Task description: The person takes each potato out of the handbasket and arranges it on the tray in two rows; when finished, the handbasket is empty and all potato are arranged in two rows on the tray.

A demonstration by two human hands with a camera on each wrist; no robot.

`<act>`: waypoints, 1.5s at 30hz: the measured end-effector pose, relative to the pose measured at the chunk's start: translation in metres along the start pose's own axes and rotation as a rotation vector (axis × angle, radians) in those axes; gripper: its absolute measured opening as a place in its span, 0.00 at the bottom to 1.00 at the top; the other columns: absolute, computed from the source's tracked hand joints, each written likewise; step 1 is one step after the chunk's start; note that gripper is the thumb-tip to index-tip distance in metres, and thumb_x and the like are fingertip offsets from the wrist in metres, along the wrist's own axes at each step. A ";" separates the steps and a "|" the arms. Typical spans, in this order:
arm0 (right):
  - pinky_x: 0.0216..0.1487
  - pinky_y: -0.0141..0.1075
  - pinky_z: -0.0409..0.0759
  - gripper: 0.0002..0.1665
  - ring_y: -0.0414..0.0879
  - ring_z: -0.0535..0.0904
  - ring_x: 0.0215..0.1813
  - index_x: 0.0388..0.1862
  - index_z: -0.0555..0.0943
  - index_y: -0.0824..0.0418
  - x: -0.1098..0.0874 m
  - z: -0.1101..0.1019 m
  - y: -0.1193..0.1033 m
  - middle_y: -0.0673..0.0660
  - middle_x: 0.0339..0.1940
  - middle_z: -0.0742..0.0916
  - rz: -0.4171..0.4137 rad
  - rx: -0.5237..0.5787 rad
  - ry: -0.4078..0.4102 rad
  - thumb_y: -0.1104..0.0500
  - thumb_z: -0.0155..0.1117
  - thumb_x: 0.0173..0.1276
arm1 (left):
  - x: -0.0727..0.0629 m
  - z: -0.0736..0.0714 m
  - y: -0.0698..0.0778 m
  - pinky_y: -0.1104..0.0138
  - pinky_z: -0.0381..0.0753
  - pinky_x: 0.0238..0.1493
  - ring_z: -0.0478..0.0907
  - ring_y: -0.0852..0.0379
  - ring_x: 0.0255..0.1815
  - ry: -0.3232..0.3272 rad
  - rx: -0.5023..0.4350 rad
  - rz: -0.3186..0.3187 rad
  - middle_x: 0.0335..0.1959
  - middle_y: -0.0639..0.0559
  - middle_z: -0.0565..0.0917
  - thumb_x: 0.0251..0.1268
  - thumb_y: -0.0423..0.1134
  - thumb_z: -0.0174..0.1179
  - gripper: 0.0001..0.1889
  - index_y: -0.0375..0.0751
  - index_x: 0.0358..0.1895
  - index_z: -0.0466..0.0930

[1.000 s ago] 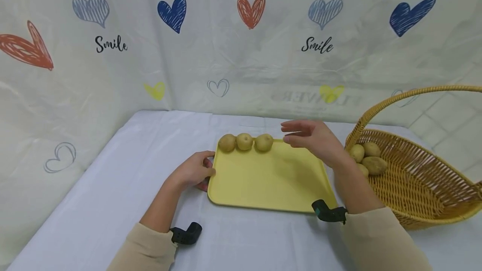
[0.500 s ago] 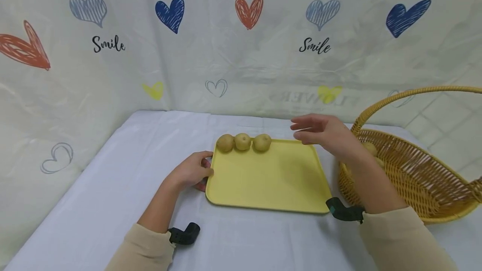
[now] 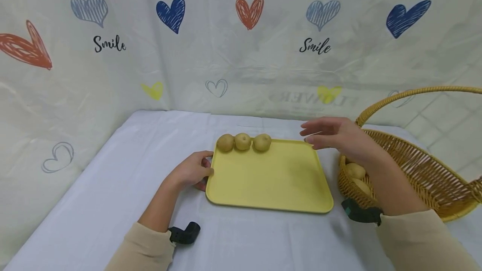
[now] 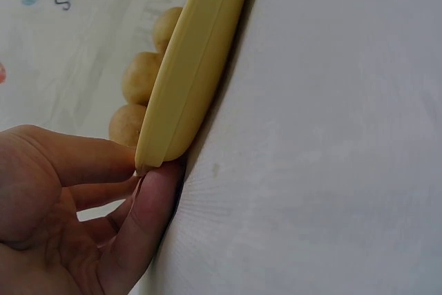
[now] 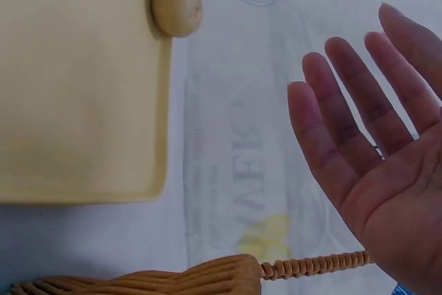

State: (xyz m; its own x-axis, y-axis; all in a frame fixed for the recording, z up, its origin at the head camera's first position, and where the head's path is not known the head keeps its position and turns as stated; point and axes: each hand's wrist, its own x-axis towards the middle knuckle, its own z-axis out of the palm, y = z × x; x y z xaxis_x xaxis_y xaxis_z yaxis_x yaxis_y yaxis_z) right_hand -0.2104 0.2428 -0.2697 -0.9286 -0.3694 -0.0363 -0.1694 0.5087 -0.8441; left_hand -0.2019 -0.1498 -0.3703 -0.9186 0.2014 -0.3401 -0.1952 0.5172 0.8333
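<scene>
A yellow rectangular tray lies on the white cloth, its left edge pinched by my left hand. In the left wrist view, the fingers of that hand are on the rim and against the tray's underside. Three potatoes sit in a row along the tray's far edge: a left one, a middle one and a right one. My right hand hovers between the tray's far right corner and the basket, palm bare and fingers spread in the right wrist view.
A wicker basket with a tall arched handle stands at the right. Several potatoes lie in its left end, partly hidden by my right forearm. Behind the table hangs a pale backdrop printed with hearts.
My right hand has drawn back to the right, away from the potato row toward the basket. The left hand keeps its hold on the tray, and the three potatoes stay in place.
</scene>
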 end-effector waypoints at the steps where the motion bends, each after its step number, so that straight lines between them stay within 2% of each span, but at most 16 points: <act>1: 0.56 0.39 0.88 0.28 0.42 0.87 0.55 0.68 0.79 0.57 -0.001 -0.001 0.001 0.57 0.62 0.86 0.003 -0.007 0.000 0.49 0.70 0.72 | 0.000 0.000 0.000 0.62 0.89 0.28 0.76 0.53 0.31 0.000 0.000 0.000 0.44 0.44 0.73 0.71 0.28 0.57 0.32 0.40 0.78 0.64; 9: 0.54 0.38 0.88 0.27 0.42 0.86 0.56 0.68 0.78 0.56 -0.007 -0.012 0.009 0.52 0.61 0.86 0.009 -0.028 -0.017 0.49 0.68 0.74 | 0.000 -0.002 -0.001 0.63 0.89 0.27 0.78 0.53 0.33 0.002 0.014 -0.001 0.44 0.44 0.74 0.71 0.28 0.57 0.32 0.39 0.78 0.64; 15: 0.53 0.39 0.89 0.24 0.43 0.87 0.55 0.67 0.79 0.59 -0.014 -0.023 0.015 0.48 0.59 0.87 -0.010 -0.044 -0.068 0.54 0.67 0.75 | 0.000 -0.001 0.000 0.63 0.89 0.27 0.78 0.54 0.31 -0.005 0.021 0.008 0.44 0.44 0.74 0.70 0.28 0.58 0.33 0.38 0.78 0.64; 22: 0.53 0.40 0.88 0.23 0.41 0.86 0.57 0.66 0.79 0.57 -0.025 -0.039 0.021 0.46 0.61 0.86 0.009 -0.115 -0.103 0.54 0.66 0.75 | 0.001 -0.001 0.001 0.63 0.88 0.26 0.78 0.54 0.31 -0.002 0.026 -0.005 0.44 0.44 0.74 0.70 0.28 0.58 0.33 0.39 0.79 0.63; 31: 0.52 0.31 0.84 0.20 0.43 0.86 0.57 0.65 0.81 0.56 -0.041 -0.065 0.033 0.51 0.57 0.89 0.044 -0.167 -0.100 0.56 0.64 0.76 | 0.001 0.000 0.000 0.63 0.88 0.26 0.77 0.54 0.31 0.004 0.018 -0.005 0.44 0.45 0.73 0.70 0.28 0.58 0.33 0.39 0.78 0.64; 37: 0.51 0.31 0.85 0.19 0.45 0.86 0.56 0.63 0.82 0.60 -0.047 -0.079 0.045 0.56 0.56 0.89 0.061 -0.173 -0.090 0.58 0.64 0.76 | 0.000 0.000 0.001 0.62 0.89 0.27 0.78 0.53 0.33 0.006 0.017 -0.014 0.45 0.44 0.73 0.71 0.28 0.58 0.33 0.41 0.78 0.64; 45: 0.48 0.32 0.84 0.23 0.32 0.82 0.54 0.66 0.79 0.59 -0.051 -0.093 0.069 0.49 0.57 0.88 0.143 -0.263 -0.100 0.54 0.65 0.76 | 0.000 0.001 0.001 0.63 0.88 0.27 0.77 0.54 0.30 0.004 0.018 -0.013 0.45 0.44 0.73 0.70 0.29 0.58 0.33 0.41 0.78 0.64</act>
State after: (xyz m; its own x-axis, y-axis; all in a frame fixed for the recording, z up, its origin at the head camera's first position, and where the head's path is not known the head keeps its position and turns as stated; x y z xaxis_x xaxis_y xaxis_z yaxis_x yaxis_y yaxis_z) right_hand -0.2056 0.3695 -0.2762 -0.9142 -0.3476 -0.2086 -0.1306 0.7398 -0.6601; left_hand -0.2021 -0.1486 -0.3694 -0.9174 0.1906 -0.3492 -0.2012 0.5349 0.8206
